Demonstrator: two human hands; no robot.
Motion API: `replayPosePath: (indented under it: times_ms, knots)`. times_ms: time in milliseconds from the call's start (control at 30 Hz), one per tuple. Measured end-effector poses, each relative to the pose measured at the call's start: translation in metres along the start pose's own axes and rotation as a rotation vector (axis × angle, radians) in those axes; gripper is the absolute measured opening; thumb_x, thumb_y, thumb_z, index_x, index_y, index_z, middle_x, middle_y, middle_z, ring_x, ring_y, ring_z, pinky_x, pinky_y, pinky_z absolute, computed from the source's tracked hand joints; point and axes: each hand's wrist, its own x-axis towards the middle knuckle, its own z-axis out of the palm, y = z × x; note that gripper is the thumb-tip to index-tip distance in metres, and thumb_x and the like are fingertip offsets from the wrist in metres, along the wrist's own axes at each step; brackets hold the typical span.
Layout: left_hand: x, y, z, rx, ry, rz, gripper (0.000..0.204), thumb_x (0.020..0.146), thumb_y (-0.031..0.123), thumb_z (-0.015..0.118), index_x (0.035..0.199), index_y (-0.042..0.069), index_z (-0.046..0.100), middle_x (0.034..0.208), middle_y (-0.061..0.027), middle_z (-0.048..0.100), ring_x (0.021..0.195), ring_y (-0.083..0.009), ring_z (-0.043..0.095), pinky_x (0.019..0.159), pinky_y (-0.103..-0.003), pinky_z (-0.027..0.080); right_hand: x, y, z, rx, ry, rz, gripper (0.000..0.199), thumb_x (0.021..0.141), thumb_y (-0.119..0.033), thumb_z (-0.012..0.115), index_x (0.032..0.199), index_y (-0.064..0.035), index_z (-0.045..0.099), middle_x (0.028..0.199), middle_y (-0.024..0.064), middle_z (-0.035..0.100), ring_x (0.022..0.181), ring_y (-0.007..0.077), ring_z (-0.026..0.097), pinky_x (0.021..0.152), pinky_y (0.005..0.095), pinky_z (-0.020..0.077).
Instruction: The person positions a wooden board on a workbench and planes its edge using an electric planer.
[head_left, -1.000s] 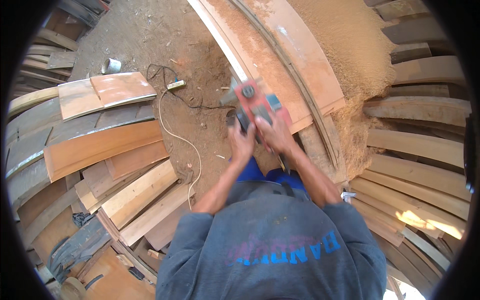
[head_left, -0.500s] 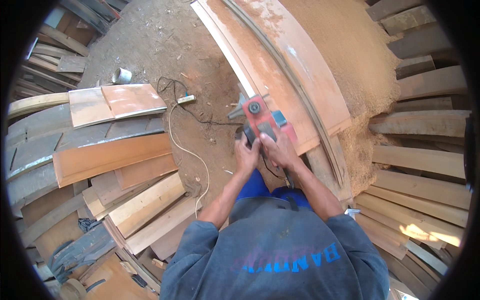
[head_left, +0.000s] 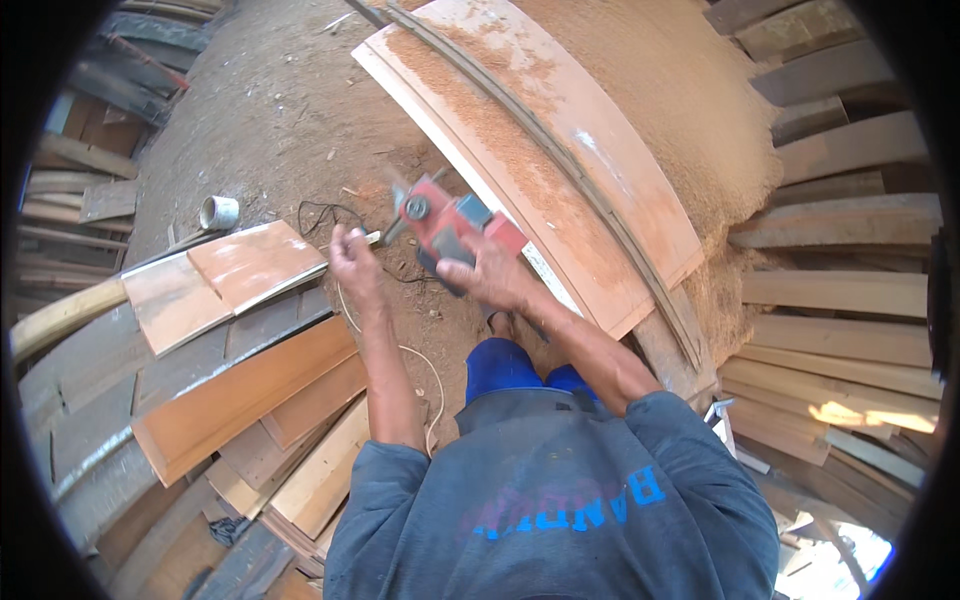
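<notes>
My right hand (head_left: 485,275) is closed round the grip of a red and black electric planer (head_left: 455,225), which is tilted beside the board's left edge. My left hand (head_left: 358,262) is raised off the planer, to its left. It looks empty, with the fingers loosely bent and apart, slightly blurred. A wide reddish wooden board (head_left: 600,190) lies ahead of me, strewn with shavings. Along its top runs a long thin wooden strip (head_left: 540,130). Behind my left hand, a white power strip (head_left: 373,238) is partly hidden.
Stacked planks (head_left: 245,395) fill the left side, with reddish panels (head_left: 255,262) on top. A white tub (head_left: 219,212) stands on the dirt floor. A pale cord (head_left: 430,375) curves near my legs. Sawdust (head_left: 690,120) heaps beyond the board; more planks (head_left: 840,285) line the right.
The planer has moved left, off the board's end, in my right hand. My left hand has let go of it and swung left. The view has shifted somewhat.
</notes>
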Motion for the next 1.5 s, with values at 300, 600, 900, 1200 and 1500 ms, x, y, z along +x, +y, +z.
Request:
replayPosePath:
  times_ms: [300, 600, 900, 1200, 1500]
  knots:
    - [-0.015, -0.062, 0.105, -0.048, -0.203, -0.296, 0.076, 0.094, 0.027, 0.079, 0.148, -0.008, 0.039, 0.126, -0.0185, 0.06, 0.106, -0.0213, 0.062, 0.087, -0.034, 0.053, -0.094, 0.021, 0.026, 0.044, -0.216, 0.256, 0.056, 0.094, -0.05, 0.066, 0.112, 0.0033, 0.064, 0.099, 0.0293, 0.068, 0.092, 0.0408, 0.069, 0.08, 0.0506, 0.0518]
    - [-0.11, -0.137, 0.191, -0.306, -0.319, -0.574, 0.024, 0.095, 0.017, 0.077, 0.099, -0.002, 0.064, 0.077, -0.0047, 0.064, 0.054, -0.0093, 0.051, 0.044, -0.028, 0.039, -0.165, 0.07, 0.019, -0.019, -0.163, 0.381, 0.065, 0.094, -0.05, 0.067, 0.106, 0.0132, 0.061, 0.099, 0.0322, 0.067, 0.095, 0.0421, 0.067, 0.083, 0.0501, 0.051]
    - [-0.173, -0.097, 0.108, 0.225, -0.565, -0.122, 0.031, 0.094, 0.022, 0.073, 0.108, -0.005, 0.064, 0.084, -0.0106, 0.071, 0.07, -0.023, 0.069, 0.062, -0.036, 0.056, -0.206, 0.086, 0.014, -0.002, -0.097, 0.323, 0.069, 0.097, -0.048, 0.063, 0.123, 0.0151, 0.056, 0.109, 0.0311, 0.067, 0.104, 0.039, 0.068, 0.092, 0.0467, 0.0508]
    - [-0.288, -0.097, -0.031, 0.285, -0.104, -0.331, 0.051, 0.101, 0.034, 0.068, 0.131, -0.005, 0.058, 0.117, -0.0124, 0.065, 0.108, -0.0197, 0.062, 0.095, -0.036, 0.05, -0.228, 0.079, -0.019, 0.099, -0.083, 0.262, 0.047, 0.101, -0.035, 0.057, 0.125, 0.0056, 0.057, 0.074, 0.0087, 0.06, 0.066, 0.0177, 0.06, 0.062, 0.0362, 0.0503]
    - [-0.419, -0.119, 0.06, 0.086, -0.383, -0.081, 0.067, 0.09, 0.024, 0.079, 0.147, 0.0, 0.052, 0.116, -0.0169, 0.061, 0.116, -0.0264, 0.056, 0.101, -0.037, 0.049, -0.29, 0.102, -0.063, 0.122, 0.014, 0.288, 0.058, 0.095, -0.046, 0.062, 0.117, 0.0075, 0.061, 0.09, 0.0253, 0.068, 0.083, 0.0366, 0.068, 0.077, 0.0459, 0.053]
